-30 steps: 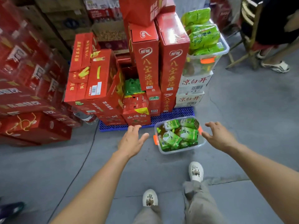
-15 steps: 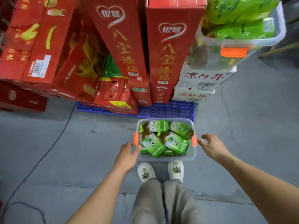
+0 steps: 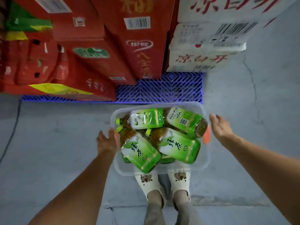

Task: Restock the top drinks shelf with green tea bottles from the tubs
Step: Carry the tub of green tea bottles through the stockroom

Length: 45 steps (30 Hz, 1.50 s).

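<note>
my left hand [image 3: 106, 141] is at the left end of the clear tub [image 3: 204, 165], fingers straight and loose, fingertips right at the orange handle [image 3: 115, 139] on that side; can't tell if they actually touch it, nothing gripped. my right hand [image 3: 219, 125] is just beside the right end, palm turned toward the tub, fingers spread and relaxed, holding nothing, a little gap between it and the other orange handle [image 3: 206, 136]. both forearms reach in from the bottom corners.

the tub sits on the grey concrete floor [image 3: 56, 143], right in front of my two white clogs [image 3: 146, 182], its near edge over the toes. inside are green tea bottles [image 3: 178, 146] lying on their sides in a loose pile, green and white labels, amber tea showing at the necks, green caps pointing left. four big ones show clearly: two toward the far side, two toward me, with more partly hidden underneath.

just beyond the tub is a blue plastic pallet [image 3: 162, 90] on the floor. stacked on it: red cartons [image 3: 138, 46] with barcodes and a heart logo at left and centre, white cartons [image 3: 203, 59] with red lettering at right. a dark cable [image 3: 12, 132] runs across the floor at far left. a crack runs through the concrete at right.
</note>
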Available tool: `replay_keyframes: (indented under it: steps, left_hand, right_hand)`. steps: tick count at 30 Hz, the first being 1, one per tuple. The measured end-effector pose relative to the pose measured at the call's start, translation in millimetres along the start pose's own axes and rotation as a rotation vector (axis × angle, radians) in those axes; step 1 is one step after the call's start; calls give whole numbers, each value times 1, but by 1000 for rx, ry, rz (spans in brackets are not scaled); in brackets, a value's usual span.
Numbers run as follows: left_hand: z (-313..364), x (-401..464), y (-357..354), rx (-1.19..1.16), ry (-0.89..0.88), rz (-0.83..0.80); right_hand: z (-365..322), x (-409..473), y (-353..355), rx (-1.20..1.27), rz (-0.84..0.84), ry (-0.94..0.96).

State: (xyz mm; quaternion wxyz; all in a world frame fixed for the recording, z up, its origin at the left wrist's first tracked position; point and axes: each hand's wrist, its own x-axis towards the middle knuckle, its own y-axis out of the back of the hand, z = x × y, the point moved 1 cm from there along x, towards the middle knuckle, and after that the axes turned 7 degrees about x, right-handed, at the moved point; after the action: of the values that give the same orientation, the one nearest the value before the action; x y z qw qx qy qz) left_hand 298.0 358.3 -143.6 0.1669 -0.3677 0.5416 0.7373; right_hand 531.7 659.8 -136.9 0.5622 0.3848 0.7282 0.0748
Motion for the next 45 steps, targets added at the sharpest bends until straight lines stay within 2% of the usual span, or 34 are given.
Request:
replay_keyframes:
  steps: [2, 4, 6, 8, 11, 15, 20, 25, 33, 45]
  left_hand:
    - [-6, 25, -15, -82, 106, 17]
    - [-13, 47, -26, -207, 217, -32]
    - [-18, 60, -31, -305, 298, -83]
    - [-24, 66, -29, -314, 321, -65]
    - [-22, 56, -22, -318, 299, -115]
    - [-17, 35, -23, -344, 222, -285]
    - [-17, 25, -17, -160, 147, -267]
    - [-20, -3, -6, -136, 129, -269]
    - [-32, -85, 42, -141, 159, -287]
    - [-55, -260, 163, -268, 162, -273]
  right_hand:
    - [9, 19, -10, 45, -16, -120]
    - [15, 29, -18, 99, -72, -244]
    - [19, 37, -23, 147, -79, -289]
    - [20, 35, -27, 188, -37, -288]
    - [22, 36, -30, 231, -25, -265]
    - [19, 27, -30, 236, -143, -272]
    - [22, 25, -22, 182, -186, -238]
    - [26, 5, -11, 167, -167, -261]
    - [4, -78, 41, 96, -163, -271]
    - [-45, -246, 143, 23, -169, -141]
